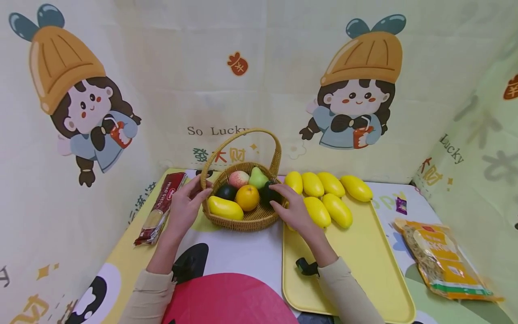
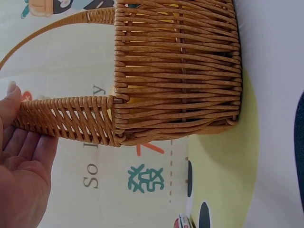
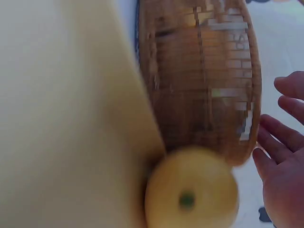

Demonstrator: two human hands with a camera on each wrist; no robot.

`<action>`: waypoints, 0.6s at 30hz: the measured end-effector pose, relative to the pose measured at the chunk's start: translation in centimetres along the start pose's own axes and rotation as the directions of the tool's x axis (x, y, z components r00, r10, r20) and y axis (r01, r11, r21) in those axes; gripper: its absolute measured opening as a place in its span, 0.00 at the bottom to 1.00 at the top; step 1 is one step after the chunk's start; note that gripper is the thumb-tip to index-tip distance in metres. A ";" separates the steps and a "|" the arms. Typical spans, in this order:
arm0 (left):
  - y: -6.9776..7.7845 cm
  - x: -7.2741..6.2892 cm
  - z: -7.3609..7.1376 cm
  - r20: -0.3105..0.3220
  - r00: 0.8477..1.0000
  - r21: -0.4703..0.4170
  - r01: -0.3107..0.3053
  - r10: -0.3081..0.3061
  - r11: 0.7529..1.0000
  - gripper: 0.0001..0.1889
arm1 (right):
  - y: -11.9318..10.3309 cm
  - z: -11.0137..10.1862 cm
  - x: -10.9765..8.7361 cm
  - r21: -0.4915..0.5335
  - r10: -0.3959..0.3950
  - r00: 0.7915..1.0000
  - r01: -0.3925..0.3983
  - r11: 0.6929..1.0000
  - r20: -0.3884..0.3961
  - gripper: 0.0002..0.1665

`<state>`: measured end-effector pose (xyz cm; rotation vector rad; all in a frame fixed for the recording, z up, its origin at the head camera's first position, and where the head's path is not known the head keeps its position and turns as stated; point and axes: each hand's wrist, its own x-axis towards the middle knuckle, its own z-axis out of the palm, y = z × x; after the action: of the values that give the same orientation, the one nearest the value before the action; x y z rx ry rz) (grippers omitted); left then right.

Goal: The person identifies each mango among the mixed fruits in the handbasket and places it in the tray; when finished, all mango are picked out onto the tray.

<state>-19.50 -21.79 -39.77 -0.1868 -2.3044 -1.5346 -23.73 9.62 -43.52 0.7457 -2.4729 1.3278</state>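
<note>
A brown wicker basket [image 1: 251, 224] stands on the table, holding a peach [image 1: 238, 179], a green pear [image 1: 257, 177], an orange [image 1: 247, 198], dark avocados [image 1: 226, 192] and a yellow mango [image 1: 225, 208]. At its left side my left hand [image 1: 188, 202] holds the foot of the arched handle [image 2: 71, 116], thumb on one face and fingers on the other. My right hand [image 1: 295, 209] is at the right rim, fingers spread and slightly bent, with nothing gripped. In the right wrist view, its fingertips [image 3: 266, 121] are right by the basket's rim.
Right of the basket lies a yellow tray [image 1: 356, 270] with several yellow mangoes [image 1: 337, 210] on its far part. A red noodle packet [image 1: 162, 207] lies at the left. Farther right are an orange food bag [image 1: 445, 261] and a small purple candy [image 1: 401, 205]. Printed cloth walls stand close behind.
</note>
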 end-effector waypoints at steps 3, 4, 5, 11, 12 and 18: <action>0.0 0.0 0.0 0.001 1.000 0.005 0.001 -0.001 1.000 0.24 | -0.8 1.2 0.6 0.001 -0.016 0.999 0.016 1.000 0.033 0.25; -0.1 0.0 0.0 0.000 1.000 0.002 0.004 -0.004 1.000 0.24 | -1.1 1.7 0.7 0.000 -0.023 0.999 0.023 1.000 0.043 0.26; -0.1 0.0 0.0 0.001 1.000 -0.003 0.006 -0.006 1.000 0.24 | -1.3 2.0 0.9 -0.004 -0.028 0.998 0.028 1.000 0.053 0.26; 0.0 0.0 -0.1 0.010 1.000 -0.013 -0.001 0.002 1.000 0.24 | -2.8 3.9 1.8 0.043 -0.051 0.994 0.047 0.998 0.092 0.26; 0.0 0.0 -0.1 0.011 1.000 -0.014 -0.002 0.002 1.000 0.24 | -3.0 4.2 1.9 0.049 -0.050 0.993 0.045 0.998 0.103 0.26; 0.2 0.1 -0.1 0.015 1.000 -0.018 0.023 -0.023 1.000 0.24 | -4.3 5.5 2.5 0.065 -0.052 0.979 0.040 0.997 0.195 0.28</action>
<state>-19.56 -21.79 -39.54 -0.1779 -2.3125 -1.5714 -23.41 2.28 -42.50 0.9871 -2.5559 1.3786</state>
